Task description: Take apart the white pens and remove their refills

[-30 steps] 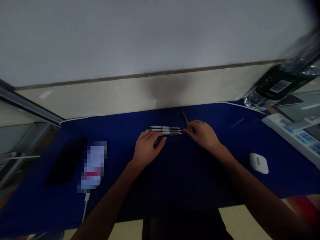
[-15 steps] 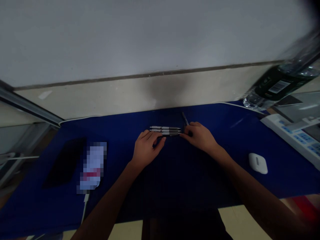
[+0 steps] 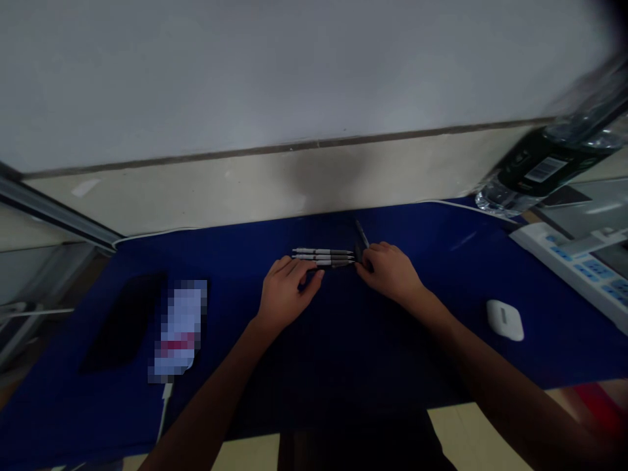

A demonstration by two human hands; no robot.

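Observation:
Several white-and-grey pens [image 3: 326, 252] lie side by side on the blue tabletop [image 3: 304, 360], their tips pointing right. My left hand [image 3: 287, 291] covers the left part of the nearest pen [image 3: 338, 263], with curled fingers and thumb closed around its edge. Just right of the tips is my right hand [image 3: 390, 268], fingers bent and thumb near them. It is closed on another dark, slim pen [image 3: 362, 233], whose far end sticks out beyond the fingers toward the wall; the rest is hidden by the hand.
A phone with a blurred screen [image 3: 181, 327] and a white cable lies at left beside a dark flat object [image 3: 125, 320]. At right are a white earbud case [image 3: 505, 320], a white power strip [image 3: 574, 261] and a plastic bottle [image 3: 534, 167]. The wall [image 3: 235, 190] borders the far edge.
My right hand has shifted slightly right, away from the pen tips, and more dark surface shows beside its fingers. The left hand stays on the pens. The view has moved a little.

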